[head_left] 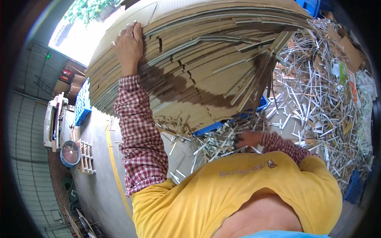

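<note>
A tall stack of cardboard sheets (190, 69) fills the upper middle, its layered edges facing me and a dark brown band crossing them. My left hand (130, 47) lies against the stack's upper left edge, fingers stretched out over the top sheet. Low on the right, my right hand (249, 139) is beside the stack's lower right corner, among loose strips. Its fingers look curled around something dark that is too blurred to name. Near it, brown cardboard strips (258, 75) hang fanned out from the stack's right side.
Blue plastic (208, 129) shows beneath the stack. A large heap of cut strips (313, 95) covers the floor at right. To the left stand a blue crate (83, 104), a round fan (70, 153) and a wooden rack (86, 156). A yellow line (115, 166) runs along the floor.
</note>
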`<state>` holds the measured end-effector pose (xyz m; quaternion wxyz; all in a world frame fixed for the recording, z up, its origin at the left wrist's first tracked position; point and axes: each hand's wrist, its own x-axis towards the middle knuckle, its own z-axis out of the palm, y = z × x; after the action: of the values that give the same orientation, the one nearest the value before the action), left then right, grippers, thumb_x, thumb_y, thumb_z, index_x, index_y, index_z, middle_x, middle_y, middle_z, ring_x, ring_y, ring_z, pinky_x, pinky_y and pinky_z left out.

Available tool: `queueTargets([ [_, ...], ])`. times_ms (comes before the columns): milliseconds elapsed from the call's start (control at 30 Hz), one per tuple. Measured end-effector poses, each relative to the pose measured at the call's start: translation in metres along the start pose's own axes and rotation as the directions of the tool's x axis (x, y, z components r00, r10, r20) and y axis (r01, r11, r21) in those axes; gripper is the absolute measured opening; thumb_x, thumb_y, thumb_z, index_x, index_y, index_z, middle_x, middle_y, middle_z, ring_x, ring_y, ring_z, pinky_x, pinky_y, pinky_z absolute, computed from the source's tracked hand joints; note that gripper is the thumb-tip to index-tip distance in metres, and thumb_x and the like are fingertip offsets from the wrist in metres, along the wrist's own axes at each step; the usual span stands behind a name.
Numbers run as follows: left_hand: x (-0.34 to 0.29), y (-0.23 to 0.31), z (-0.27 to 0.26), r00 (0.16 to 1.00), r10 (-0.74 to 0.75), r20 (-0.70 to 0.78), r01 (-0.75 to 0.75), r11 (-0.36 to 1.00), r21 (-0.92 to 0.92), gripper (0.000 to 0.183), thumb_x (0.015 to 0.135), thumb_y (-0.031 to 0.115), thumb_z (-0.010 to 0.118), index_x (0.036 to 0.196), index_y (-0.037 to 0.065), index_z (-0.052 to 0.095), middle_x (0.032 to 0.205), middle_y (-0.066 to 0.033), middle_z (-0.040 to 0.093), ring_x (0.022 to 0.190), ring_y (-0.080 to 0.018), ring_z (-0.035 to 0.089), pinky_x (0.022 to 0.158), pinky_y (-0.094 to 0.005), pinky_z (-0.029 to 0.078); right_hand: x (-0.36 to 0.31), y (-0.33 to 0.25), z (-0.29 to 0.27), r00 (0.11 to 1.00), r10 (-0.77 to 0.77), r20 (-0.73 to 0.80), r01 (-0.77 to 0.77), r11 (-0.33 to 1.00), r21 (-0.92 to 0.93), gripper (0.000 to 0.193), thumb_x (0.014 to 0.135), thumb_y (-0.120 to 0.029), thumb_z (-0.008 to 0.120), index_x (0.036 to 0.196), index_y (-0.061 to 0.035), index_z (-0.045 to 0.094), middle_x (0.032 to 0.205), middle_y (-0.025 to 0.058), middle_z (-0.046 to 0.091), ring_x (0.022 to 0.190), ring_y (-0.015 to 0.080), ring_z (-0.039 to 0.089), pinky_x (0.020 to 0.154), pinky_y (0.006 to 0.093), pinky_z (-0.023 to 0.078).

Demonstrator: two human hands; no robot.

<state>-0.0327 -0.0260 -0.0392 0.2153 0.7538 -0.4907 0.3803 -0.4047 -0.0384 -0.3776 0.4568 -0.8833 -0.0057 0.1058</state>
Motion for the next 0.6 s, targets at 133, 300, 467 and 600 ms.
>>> queueTargets([
  [133, 0.005, 0.001, 0.009, 0.998, 0.029, -0.051, -0.027, 0.999, 0.044, 0.04, 0.087, 0.041, 0.032, 0.108, 0.015, 0.054, 0.107, -0.0106, 0.055, 0.099, -0.0304, 0.051, 0.087, -0.0513, 0.031, 0.023, -0.094, -0.119, 0.898, -0.114, -0.425, 0.194, 0.969, 0.15, 0.037, 0.079, -0.031, 0.055, 0.066, 0.0034, 0.056, 0.05, 0.0038, 0.043, 0.045, 0.0091, 0.037, 0.041, 0.0273, 0.031],
  [300, -0.001, 0.003, 0.009, 0.999, 0.008, -0.053, -0.006, 0.999, 0.043, 0.041, 0.087, 0.042, 0.031, 0.108, 0.016, 0.055, 0.106, -0.0092, 0.056, 0.1, -0.0289, 0.051, 0.087, -0.0511, 0.03, 0.06, -0.152, -0.195, 0.861, 0.009, -0.509, 0.129, 0.964, 0.234, 0.035, 0.079, -0.033, 0.057, 0.068, 0.0002, 0.061, 0.048, -0.0014, 0.042, 0.043, 0.0093, 0.036, 0.041, 0.0274, 0.03],
  [467, -0.002, 0.001, 0.005, 0.997, 0.018, -0.079, -0.015, 0.999, 0.042, 0.041, 0.087, 0.042, 0.031, 0.107, 0.016, 0.055, 0.106, -0.0087, 0.056, 0.1, -0.0286, 0.051, 0.088, -0.0515, 0.029, 0.07, -0.175, -0.22, 0.863, -0.063, -0.501, 0.241, 0.923, 0.301, 0.035, 0.081, -0.033, 0.054, 0.078, 0.0002, 0.065, 0.073, 0.0081, 0.062, 0.065, 0.0111, 0.053, 0.062, 0.0249, 0.042],
  [600, -0.003, -0.002, 0.006, 0.996, 0.003, -0.086, 0.001, 0.998, 0.055, 0.041, 0.087, 0.043, 0.032, 0.106, 0.016, 0.056, 0.105, -0.0087, 0.057, 0.1, -0.0287, 0.051, 0.088, -0.0514, 0.029, 0.076, -0.198, -0.215, 0.873, 0.127, -0.471, 0.129, 0.871, 0.475, 0.034, 0.079, -0.03, 0.056, 0.071, 0.0021, 0.064, 0.06, 0.0071, 0.058, 0.048, 0.0121, 0.047, 0.049, 0.0267, 0.041],
])
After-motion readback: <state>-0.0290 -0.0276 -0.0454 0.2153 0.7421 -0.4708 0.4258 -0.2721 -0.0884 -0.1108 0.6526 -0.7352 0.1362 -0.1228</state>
